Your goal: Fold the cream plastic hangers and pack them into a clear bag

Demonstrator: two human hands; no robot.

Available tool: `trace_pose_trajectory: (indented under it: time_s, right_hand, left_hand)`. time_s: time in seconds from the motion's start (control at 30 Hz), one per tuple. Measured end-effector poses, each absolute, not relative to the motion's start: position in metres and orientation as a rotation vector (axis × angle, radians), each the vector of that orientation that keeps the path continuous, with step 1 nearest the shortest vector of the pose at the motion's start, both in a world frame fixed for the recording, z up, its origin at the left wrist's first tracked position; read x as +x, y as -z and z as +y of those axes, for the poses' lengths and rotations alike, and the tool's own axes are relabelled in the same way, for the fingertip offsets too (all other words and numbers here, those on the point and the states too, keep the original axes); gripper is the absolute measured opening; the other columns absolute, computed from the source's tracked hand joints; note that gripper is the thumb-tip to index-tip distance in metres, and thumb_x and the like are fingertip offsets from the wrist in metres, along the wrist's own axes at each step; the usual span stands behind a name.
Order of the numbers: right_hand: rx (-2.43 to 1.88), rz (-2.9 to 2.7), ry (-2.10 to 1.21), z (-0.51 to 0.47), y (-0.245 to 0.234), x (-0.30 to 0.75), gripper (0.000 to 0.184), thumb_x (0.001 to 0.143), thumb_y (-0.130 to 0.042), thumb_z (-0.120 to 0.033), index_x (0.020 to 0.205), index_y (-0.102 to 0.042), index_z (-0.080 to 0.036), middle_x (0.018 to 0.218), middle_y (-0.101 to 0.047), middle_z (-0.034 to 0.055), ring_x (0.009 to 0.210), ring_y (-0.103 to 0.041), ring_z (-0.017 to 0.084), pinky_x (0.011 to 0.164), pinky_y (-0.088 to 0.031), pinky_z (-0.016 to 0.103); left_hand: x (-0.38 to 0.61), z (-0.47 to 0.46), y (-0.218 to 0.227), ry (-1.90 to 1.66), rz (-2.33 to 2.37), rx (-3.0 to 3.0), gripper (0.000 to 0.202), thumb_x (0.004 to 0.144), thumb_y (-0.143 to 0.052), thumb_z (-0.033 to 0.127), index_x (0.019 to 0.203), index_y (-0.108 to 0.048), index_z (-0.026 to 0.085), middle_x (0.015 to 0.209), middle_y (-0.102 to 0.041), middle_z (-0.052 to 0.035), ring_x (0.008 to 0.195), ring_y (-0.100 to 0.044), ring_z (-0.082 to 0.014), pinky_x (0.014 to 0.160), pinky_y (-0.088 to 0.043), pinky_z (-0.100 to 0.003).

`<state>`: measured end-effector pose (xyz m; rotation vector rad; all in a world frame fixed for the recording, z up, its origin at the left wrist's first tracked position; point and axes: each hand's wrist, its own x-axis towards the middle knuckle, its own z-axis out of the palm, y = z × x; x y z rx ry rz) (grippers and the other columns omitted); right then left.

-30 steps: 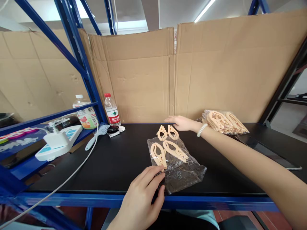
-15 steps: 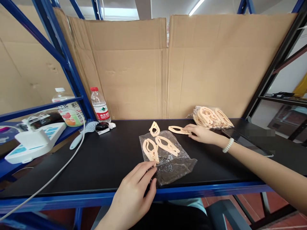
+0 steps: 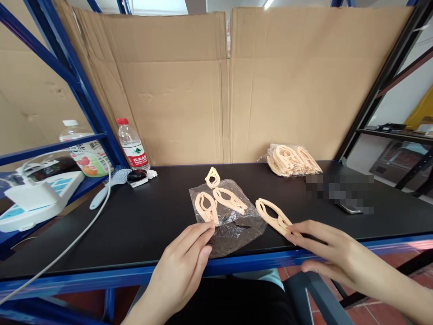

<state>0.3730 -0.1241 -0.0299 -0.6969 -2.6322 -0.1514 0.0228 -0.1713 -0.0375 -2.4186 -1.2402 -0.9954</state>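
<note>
Okay, the loose clip [image 3: 273, 215], a peach plastic piece, lies flat on the black table [image 3: 135, 225] just right of the clear bag [image 3: 237, 228], running far-left to near-right. Its near end sits under the fingertips of the right hand [image 3: 333, 259]. The fingers are stretched out & spread, index + middle tips touching the clip. The thumb is well apart from them, out past the table's near edge. So no pinch: the hand is unclosed, only resting on the clip.

The left hand [image 3: 184, 262] is at the bag's near-left corner, fingers straight & side by side. Its tips press on the plastic right by the near end of the left clip [image 3: 205, 207]; it's closed round nothing. The right clip [image 3: 229, 200] lies beside that one at the bag. A small clip [image 3: 212, 177] sits on the table at the bag's far edge, touching or just off it, can't tell which.

Hard to make out:
- Whether the left & right clips lie on top of the bag or inside it; the plastic is clear & crinkled.
- Right forearm is cut off at the near-right corner, left wrist at the bottom edge.
- A pixelated patch [image 3: 338, 192] hides sth on the table at right; only a thin dark corner shows on its near side.
- Far right, a packed bag of clips [image 3: 292, 160] lies near the cardboard [image 3: 270, 81]; count unreadable.
- Far left there's a water bottle [image 3: 131, 144] and a brush [image 3: 110, 187], w/ a black item [image 3: 137, 177] too small to ID.
</note>
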Motion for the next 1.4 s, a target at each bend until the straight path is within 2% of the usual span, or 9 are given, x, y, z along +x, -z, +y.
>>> trace_pose_trajectory:
  time_s: [0.1,0.2,0.43,0.57,0.7,0.83,0.97,1.17,1.4]
  right_hand:
    - [-0.615,-2.517,0.366,-0.137,0.048,0.382,0.039,0.098,-0.039,-0.017,0.135,-0.052,-0.02,0.118,-0.065,0.0094,0.11,-0.061,0.021,0.091,-0.054,0.03]
    - [-0.58,-2.496,0.514,-0.14,0.059,0.388,0.047,0.1,-0.026,-0.015,0.144,-0.041,-0.019,0.121,-0.065,0.0081,0.11,-0.061,0.021,0.091,-0.054,0.031]
    - [-0.555,-2.398,0.512,-0.137,0.05,0.386,0.051,0.096,-0.034,-0.012,0.147,-0.035,-0.016,0.123,-0.065,0.0084,0.112,-0.062,0.023,0.09,-0.056,0.031]
    - [-0.684,-2.257,0.435,-0.16,0.033,0.376,0.046,0.096,-0.039,-0.017,0.142,-0.045,-0.024,0.121,-0.066,0.0046,0.106,-0.065,0.025,0.088,-0.058,0.033]
    - [-0.498,-2.271,0.551,-0.177,0.022,0.345,0.037,0.097,-0.044,-0.029,0.13,-0.059,-0.025,0.109,-0.072,0.0027,0.101,-0.067,0.024,0.085,-0.06,0.03]
    - [-0.161,-2.35,0.681,-0.163,0.02,0.3,0.032,0.093,-0.042,-0.012,0.113,-0.067,-0.008,0.112,-0.07,0.0107,0.103,-0.066,0.022,0.09,-0.056,0.028]
    - [-0.145,-2.351,0.72,-0.138,0.021,0.27,0.039,0.087,-0.034,-0.003,0.107,-0.066,0.001,0.104,-0.072,0.0177,0.097,-0.068,0.025,0.082,-0.059,0.033]
    - [-0.247,-2.307,0.894,-0.112,0.016,0.252,0.032,0.088,-0.04,-0.003,0.109,-0.065,0.001,0.106,-0.07,0.0204,0.093,-0.068,0.025,0.068,-0.059,0.031]
    - [-0.426,-2.294,1.021,-0.101,0.016,0.244,0.022,0.09,-0.048,-0.006,0.093,-0.07,-0.007,0.084,-0.07,0.0103,0.073,-0.06,0.018,0.059,-0.045,0.031]
  left_hand:
    - [0.02,-0.172,0.038,0.965,-1.21,-2.402,0.033,0.097,-0.039,0.024,0.12,-0.061,0.014,0.119,-0.064,-0.01,0.108,-0.062,-0.021,0.092,-0.055,-0.033]
    - [0.018,-0.172,0.039,0.908,-1.178,-2.391,0.036,0.098,-0.037,0.029,0.122,-0.059,0.013,0.121,-0.064,-0.0111,0.109,-0.062,-0.0226,0.091,-0.056,-0.035]
    - [0.017,-0.173,0.041,0.794,-1.175,-2.383,0.042,0.098,-0.037,0.034,0.13,-0.05,0.01,0.129,-0.058,-0.0145,0.115,-0.059,-0.0251,0.091,-0.055,-0.039]
    - [0.017,-0.173,0.043,0.768,-1.193,-2.379,0.046,0.098,-0.037,0.035,0.136,-0.044,0.009,0.135,-0.053,-0.0158,0.121,-0.054,-0.0265,0.095,-0.053,-0.041]
    - [0.017,-0.173,0.043,0.734,-1.194,-2.378,0.049,0.097,-0.04,0.035,0.138,-0.041,0.009,0.139,-0.05,-0.0164,0.124,-0.051,-0.0276,0.097,-0.051,-0.042]
    - [0.02,-0.172,0.043,0.756,-1.203,-2.358,0.051,0.095,-0.045,0.033,0.14,-0.04,0.009,0.141,-0.047,-0.016,0.126,-0.049,-0.0275,0.1,-0.049,-0.041]
    - [0.023,-0.173,0.042,0.78,-1.225,-2.344,0.051,0.094,-0.046,0.029,0.14,-0.039,0.008,0.142,-0.046,-0.0162,0.128,-0.047,-0.0263,0.103,-0.046,-0.038]
    - [0.024,-0.173,0.041,0.783,-1.21,-2.328,0.048,0.093,-0.046,0.023,0.138,-0.042,0.008,0.141,-0.047,-0.0156,0.127,-0.048,-0.0249,0.103,-0.046,-0.037]
    - [0.026,-0.172,0.041,0.818,-1.208,-2.338,0.048,0.091,-0.047,0.021,0.137,-0.044,0.008,0.139,-0.05,-0.0154,0.125,-0.05,-0.0252,0.103,-0.047,-0.036]
